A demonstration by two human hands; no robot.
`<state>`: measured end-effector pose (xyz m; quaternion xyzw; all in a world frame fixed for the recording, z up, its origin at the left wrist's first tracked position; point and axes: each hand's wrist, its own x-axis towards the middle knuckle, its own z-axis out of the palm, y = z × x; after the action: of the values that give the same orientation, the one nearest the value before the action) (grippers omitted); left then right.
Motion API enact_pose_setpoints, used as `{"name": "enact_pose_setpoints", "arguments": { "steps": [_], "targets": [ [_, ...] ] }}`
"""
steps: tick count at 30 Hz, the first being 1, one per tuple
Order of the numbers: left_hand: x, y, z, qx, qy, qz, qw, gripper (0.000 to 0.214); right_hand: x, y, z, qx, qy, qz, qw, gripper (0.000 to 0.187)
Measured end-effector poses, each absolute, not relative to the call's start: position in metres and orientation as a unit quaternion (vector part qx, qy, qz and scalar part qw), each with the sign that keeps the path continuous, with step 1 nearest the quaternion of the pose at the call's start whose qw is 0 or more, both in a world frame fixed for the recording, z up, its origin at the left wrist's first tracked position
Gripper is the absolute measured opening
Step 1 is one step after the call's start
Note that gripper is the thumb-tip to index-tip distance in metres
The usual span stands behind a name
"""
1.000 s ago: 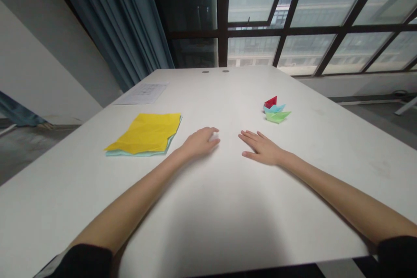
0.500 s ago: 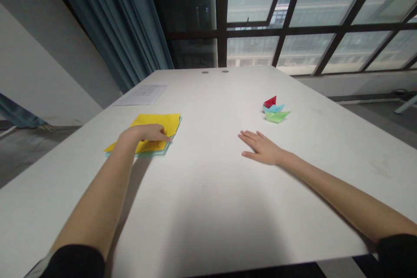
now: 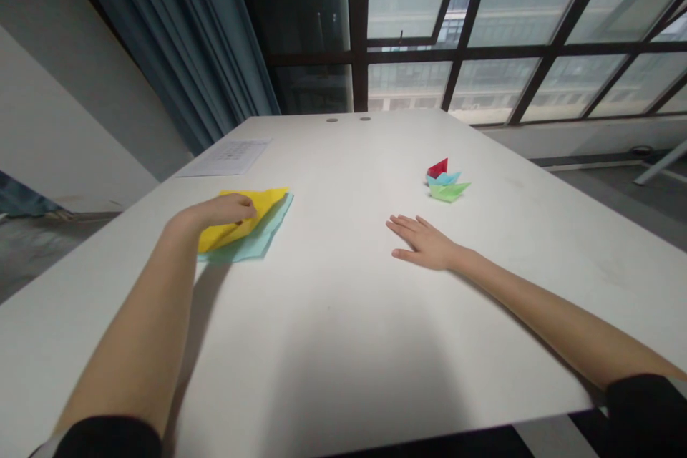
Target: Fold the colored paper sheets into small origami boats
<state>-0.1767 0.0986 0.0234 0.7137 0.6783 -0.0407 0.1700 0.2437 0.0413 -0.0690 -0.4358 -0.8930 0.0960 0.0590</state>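
My left hand [image 3: 225, 210] is closed on the near right corner of a yellow sheet of paper [image 3: 271, 199] and holds that corner lifted and bent back. Beneath it, light blue-green paper [image 3: 250, 247] lies on the white table [image 3: 343, 315], its right and near edges uncovered. My right hand [image 3: 421, 243] rests on the tabletop with fingers spread and nothing in them. Just beyond it stand three small folded paper boats: a red one [image 3: 439, 168], a light blue one [image 3: 444, 179] and a green one [image 3: 449, 192], close together in a row.
A printed white sheet [image 3: 228, 157] lies at the table's far left. Two round grommets [image 3: 348, 119] sit near the far edge. Behind the table are a blue curtain [image 3: 187, 36] and dark-framed windows [image 3: 408, 7].
My left hand has closed on the yellow sheet's near right corner and drawn it up and to the left, baring more blue-green paper. My right hand stays in place.
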Motion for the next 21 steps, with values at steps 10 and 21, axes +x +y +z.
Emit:
{"name": "enact_pose_setpoints", "arguments": {
  "steps": [10, 21],
  "targets": [
    [-0.109, 0.061, 0.083, 0.738, 0.669, 0.085, 0.006, 0.037, 0.244, 0.042, -0.069, -0.431, -0.895, 0.093, 0.066, 0.074],
    [-0.009, 0.038, 0.008, 0.823, 0.464, 0.129, 0.301, 0.030, 0.236, 0.043, -0.062, -0.433, -0.896, 0.088, 0.054, 0.075]
  ]
}}
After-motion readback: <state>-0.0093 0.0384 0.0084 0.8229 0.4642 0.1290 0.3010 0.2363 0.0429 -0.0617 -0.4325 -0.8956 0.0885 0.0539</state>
